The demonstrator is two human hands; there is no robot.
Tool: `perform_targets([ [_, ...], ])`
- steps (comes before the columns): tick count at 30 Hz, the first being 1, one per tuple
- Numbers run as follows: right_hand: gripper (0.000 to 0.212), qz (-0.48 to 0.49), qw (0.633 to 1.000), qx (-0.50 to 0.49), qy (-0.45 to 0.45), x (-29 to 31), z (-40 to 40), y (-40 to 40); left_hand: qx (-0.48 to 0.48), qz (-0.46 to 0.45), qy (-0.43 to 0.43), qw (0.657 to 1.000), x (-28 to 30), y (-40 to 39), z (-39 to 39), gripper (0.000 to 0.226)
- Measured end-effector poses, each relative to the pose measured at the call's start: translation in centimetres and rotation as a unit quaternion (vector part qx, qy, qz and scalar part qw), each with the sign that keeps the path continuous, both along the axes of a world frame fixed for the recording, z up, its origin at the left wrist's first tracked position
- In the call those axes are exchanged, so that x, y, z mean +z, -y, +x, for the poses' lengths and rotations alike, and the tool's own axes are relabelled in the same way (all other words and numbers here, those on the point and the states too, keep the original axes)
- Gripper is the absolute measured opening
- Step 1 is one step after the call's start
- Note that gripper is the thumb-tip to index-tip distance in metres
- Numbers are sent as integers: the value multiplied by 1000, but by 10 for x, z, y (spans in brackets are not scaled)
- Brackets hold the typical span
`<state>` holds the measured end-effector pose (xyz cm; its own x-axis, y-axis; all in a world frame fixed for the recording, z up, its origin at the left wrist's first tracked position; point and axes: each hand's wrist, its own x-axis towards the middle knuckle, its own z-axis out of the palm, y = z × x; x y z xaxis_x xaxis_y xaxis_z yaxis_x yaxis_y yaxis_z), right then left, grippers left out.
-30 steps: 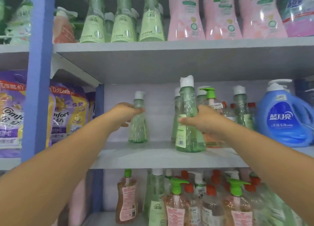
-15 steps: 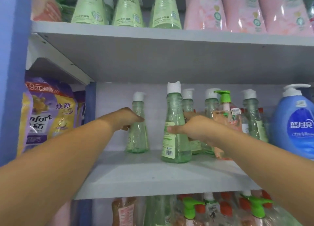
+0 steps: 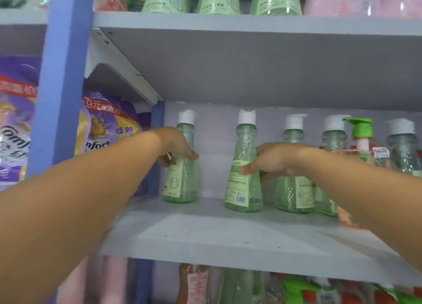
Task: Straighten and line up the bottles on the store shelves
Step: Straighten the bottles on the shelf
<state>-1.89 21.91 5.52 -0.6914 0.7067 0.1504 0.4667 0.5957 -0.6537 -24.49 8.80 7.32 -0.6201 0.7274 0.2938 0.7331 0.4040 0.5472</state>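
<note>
**Middle shelf: two green bottles in hand, an open gap between them**

Left side. The left hand [image 3: 177, 147] is wrapped around the far-left green bottle [image 3: 181, 166], fingers curled over its shoulder just below the neck. This bottle stands deep on the middle shelf [image 3: 228, 235], close to the back wall and just beside the blue upright [image 3: 157, 143]. Its long axis is upright, possibly with a slight lean; the wide-angle lens makes that hard to judge. Its label faces partly left rather than forward.

Centre. The second green bottle [image 3: 244, 166] stands upright on the same shelf, well apart from the first, with bare shelf between them. Its back label and barcode face outward.

Right side. The right hand [image 3: 271, 161] grips this second bottle at mid-body from its right, thumb across the label, the other fingers behind. Just beside it to the right stands the row of further green bottles [image 3: 294, 173], closely spaced, and a green-pump bottle [image 3: 360, 139].

Finding. The deciding relation is the sideways gap: the left bottle lies left of the row and slightly further back. Each hand already holds its own bottle, so neither needs to reach. Closing the spacing would likely mean sliding one bottle along the shelf toward the other, keeping its axis vertical, and probably turning the second bottle's front label forward.

Risk. The tall, narrow-necked bottles may tip if pushed high.
</note>
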Motion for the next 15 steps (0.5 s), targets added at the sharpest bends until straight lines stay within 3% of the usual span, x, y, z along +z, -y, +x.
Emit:
perform_targets([
  [3,21,6,999,38,-4,-3,-25,6,9,4,5,1000,-5,6,-10,58],
  [4,18,9,999,43,-3,-2,-31,8,7,9,3,1000,-8,5,-13,61],
  [8,29,27,998,42,33,12,-55,7,-8,67,-3,998,-18,-5,-23,75],
  [11,34,13,999,41,26,21,-68,7,-10,126,59,990,-15,-4,-22,54],
  [15,41,14,999,46,-14,17,-88,4,-24,113,71,991,-4,2,-20,31],
])
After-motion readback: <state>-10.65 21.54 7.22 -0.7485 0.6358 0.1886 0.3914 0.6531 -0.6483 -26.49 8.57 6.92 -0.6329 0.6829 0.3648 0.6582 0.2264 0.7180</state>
